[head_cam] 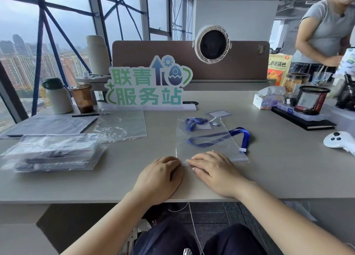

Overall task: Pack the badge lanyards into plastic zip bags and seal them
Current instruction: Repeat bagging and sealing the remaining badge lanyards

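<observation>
A clear plastic zip bag lies flat on the grey desk, its near edge toward me. A blue badge lanyard sits bunched in its far end. Another blue lanyard loops partly under or inside the bag and sticks out on the right; which, I cannot tell. My left hand and my right hand rest on the bag's near left corner, fingertips meeting at the edge strip. Whether the fingers pinch the strip is hidden. A stack of packed bags sits at the left.
Spare empty zip bags lie behind the stack. A standing sign, two cups and a flask line the back. A mesh pen holder, tissue box and white controller are right. A person stands at the far right.
</observation>
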A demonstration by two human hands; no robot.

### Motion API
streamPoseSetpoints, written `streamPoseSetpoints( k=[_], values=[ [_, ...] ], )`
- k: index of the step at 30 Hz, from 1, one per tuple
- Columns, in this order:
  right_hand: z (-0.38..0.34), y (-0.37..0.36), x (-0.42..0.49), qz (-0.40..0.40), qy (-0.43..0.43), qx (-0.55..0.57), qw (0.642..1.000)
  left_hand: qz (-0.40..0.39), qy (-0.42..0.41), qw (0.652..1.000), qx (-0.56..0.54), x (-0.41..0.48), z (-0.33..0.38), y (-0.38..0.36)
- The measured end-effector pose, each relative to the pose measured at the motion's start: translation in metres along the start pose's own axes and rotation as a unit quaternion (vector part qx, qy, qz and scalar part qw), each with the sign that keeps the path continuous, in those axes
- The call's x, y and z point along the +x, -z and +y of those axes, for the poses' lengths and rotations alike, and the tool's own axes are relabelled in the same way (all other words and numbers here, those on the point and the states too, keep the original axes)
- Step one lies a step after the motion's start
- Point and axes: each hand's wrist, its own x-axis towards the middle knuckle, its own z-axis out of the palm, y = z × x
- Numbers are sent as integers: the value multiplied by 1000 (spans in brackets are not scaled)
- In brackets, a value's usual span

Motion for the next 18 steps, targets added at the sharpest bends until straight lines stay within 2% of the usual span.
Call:
streamPoseSetpoints(
  k=[3, 12, 18],
  values=[
    [-3, 3, 0, -33, -6, -20, 999, -1, -8, 1000, -5, -2, 2, 2],
    [-8, 6, -1, -63, -28, -27, 997, -26, 2, 1000, 18, 0, 3, 4],
    [8, 18, -17, -74, -77, -20, 994, -28, -1, 999, 29, 2, 2, 3]
  ],
)
